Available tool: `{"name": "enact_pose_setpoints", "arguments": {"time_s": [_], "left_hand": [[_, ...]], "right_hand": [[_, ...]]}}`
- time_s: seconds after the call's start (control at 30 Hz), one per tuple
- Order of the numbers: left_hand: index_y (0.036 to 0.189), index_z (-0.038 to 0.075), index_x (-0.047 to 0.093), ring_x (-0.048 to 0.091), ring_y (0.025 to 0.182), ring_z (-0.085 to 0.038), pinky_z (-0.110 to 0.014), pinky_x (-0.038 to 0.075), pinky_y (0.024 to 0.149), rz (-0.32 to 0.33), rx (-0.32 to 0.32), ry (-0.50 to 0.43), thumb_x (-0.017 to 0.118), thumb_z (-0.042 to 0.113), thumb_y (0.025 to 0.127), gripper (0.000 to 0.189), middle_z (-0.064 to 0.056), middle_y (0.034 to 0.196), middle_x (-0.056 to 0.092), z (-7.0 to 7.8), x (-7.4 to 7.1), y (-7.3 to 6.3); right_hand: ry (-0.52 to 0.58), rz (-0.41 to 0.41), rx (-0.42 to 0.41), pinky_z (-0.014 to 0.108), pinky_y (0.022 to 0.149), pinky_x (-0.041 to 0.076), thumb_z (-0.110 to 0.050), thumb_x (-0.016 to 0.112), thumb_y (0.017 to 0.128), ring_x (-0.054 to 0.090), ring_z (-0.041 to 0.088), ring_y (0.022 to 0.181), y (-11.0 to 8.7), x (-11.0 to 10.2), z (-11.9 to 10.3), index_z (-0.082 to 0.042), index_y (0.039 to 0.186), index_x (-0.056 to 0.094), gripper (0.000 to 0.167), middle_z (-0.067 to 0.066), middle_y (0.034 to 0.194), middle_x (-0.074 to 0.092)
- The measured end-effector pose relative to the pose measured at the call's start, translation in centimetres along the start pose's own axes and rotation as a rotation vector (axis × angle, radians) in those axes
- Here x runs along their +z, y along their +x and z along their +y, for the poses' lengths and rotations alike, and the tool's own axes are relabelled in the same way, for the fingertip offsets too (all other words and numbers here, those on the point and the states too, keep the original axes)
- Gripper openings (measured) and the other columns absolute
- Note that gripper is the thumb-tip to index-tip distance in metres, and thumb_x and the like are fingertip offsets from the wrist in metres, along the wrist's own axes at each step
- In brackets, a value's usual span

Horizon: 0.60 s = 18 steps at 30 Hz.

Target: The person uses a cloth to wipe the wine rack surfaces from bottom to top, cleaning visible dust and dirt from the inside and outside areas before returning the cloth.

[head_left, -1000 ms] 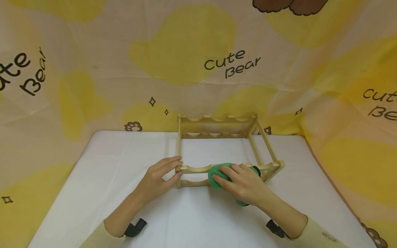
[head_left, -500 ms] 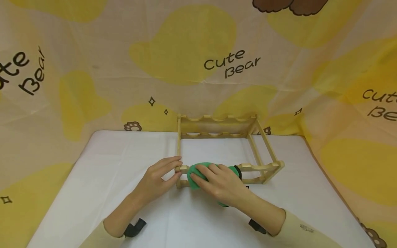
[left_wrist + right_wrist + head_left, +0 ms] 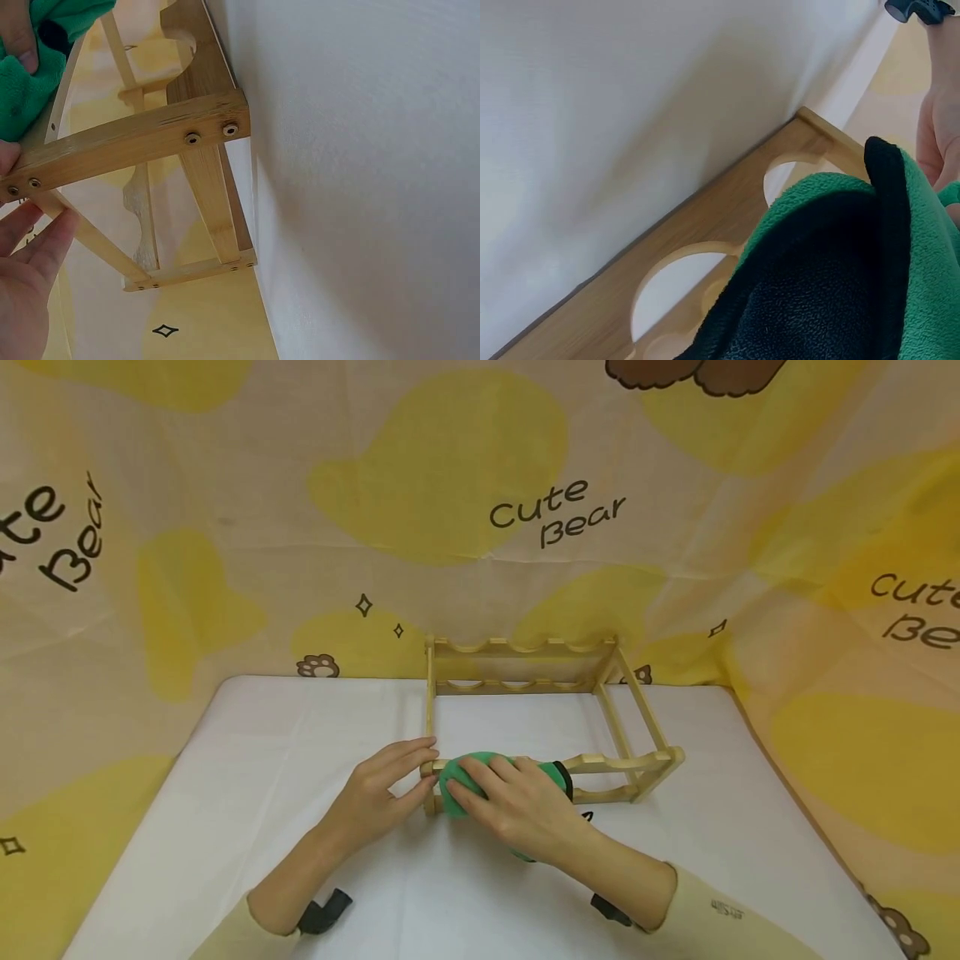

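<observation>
A wooden rack (image 3: 600,766) with scalloped rails stands on the white table. My left hand (image 3: 382,785) grips its front left corner. In the left wrist view, the fingers of that hand (image 3: 30,292) lie against the rack's bars (image 3: 135,142), close to the screw heads. My right hand (image 3: 517,806) holds a green cloth (image 3: 453,807) with dark edging over the upper front rail, close beside the left hand. The cloth (image 3: 817,277) shows a dark inner side in the right wrist view and hides part of the scalloped rail (image 3: 705,202).
The white tabletop (image 3: 300,718) spreads out around the rack. A yellow-patterned fabric (image 3: 450,468) printed with "Cute Bear" hangs behind and on both sides. Black straps (image 3: 326,912) sit at the wrists.
My right hand has slid left along the front rail with the green cloth, from the right-centre to the left end. The left hand keeps its grip; the rack stays put.
</observation>
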<state>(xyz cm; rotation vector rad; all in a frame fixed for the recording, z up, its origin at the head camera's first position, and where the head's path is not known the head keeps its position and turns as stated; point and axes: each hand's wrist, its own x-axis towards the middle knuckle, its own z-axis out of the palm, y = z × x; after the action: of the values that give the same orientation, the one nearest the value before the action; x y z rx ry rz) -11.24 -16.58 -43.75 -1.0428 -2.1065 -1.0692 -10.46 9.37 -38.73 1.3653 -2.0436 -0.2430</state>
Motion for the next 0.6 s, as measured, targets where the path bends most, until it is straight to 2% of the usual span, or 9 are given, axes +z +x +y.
{"name": "enact_pose_setpoints", "arguments": {"time_s": [0.23,0.4,0.47,0.53,0.6], "left_hand": [[0.119,0.002,0.073,0.071,0.113,-0.033,-0.024,0.054,0.103,0.006,0.005,0.008,0.072,0.016,0.101,0.023,-0.016,0.130,0.070,-0.1,0.1,0.0],[0.118,0.001,0.073,0.071,0.113,-0.032,-0.023,0.053,0.103,0.010,0.010,0.017,0.069,0.022,0.103,0.026,-0.015,0.129,0.071,-0.2,0.1,0.0],[0.118,0.002,0.073,0.071,0.113,-0.032,-0.023,0.053,0.103,0.011,0.007,0.019,0.070,0.021,0.103,0.025,-0.015,0.129,0.071,-0.2,0.1,0.0],[0.118,0.001,0.073,0.071,0.114,-0.032,-0.022,0.053,0.103,0.009,0.002,0.018,0.072,0.020,0.101,0.025,-0.015,0.129,0.071,-0.1,0.1,0.1],[0.117,0.001,0.073,0.071,0.113,-0.032,-0.022,0.052,0.104,0.010,0.002,0.018,0.073,0.018,0.100,0.024,-0.015,0.129,0.071,-0.1,0.1,0.1]], "right_hand": [[-0.010,-0.017,0.031,0.024,0.067,0.057,-0.023,0.081,0.091,0.064,0.020,0.090,-1.8,0.0,0.4,-0.017,0.131,0.072,0.042,0.009,0.125,0.067],[0.006,0.027,0.057,0.027,0.064,0.057,-0.025,0.077,0.090,0.065,0.023,0.089,-3.8,0.0,1.1,-0.015,0.129,0.074,0.040,0.012,0.123,0.068],[0.024,0.056,0.064,0.029,0.063,0.058,-0.023,0.072,0.097,0.065,0.024,0.087,-4.5,0.0,1.4,-0.013,0.127,0.074,0.032,0.014,0.122,0.069],[0.041,0.077,0.070,0.029,0.061,0.058,-0.021,0.058,0.107,0.064,0.025,0.084,-5.2,0.0,1.7,-0.011,0.126,0.075,0.027,0.016,0.120,0.069],[0.056,0.090,0.076,0.030,0.058,0.057,-0.021,0.045,0.112,0.064,0.027,0.082,-5.8,-0.1,2.0,-0.010,0.125,0.075,0.034,0.016,0.118,0.068]]}}
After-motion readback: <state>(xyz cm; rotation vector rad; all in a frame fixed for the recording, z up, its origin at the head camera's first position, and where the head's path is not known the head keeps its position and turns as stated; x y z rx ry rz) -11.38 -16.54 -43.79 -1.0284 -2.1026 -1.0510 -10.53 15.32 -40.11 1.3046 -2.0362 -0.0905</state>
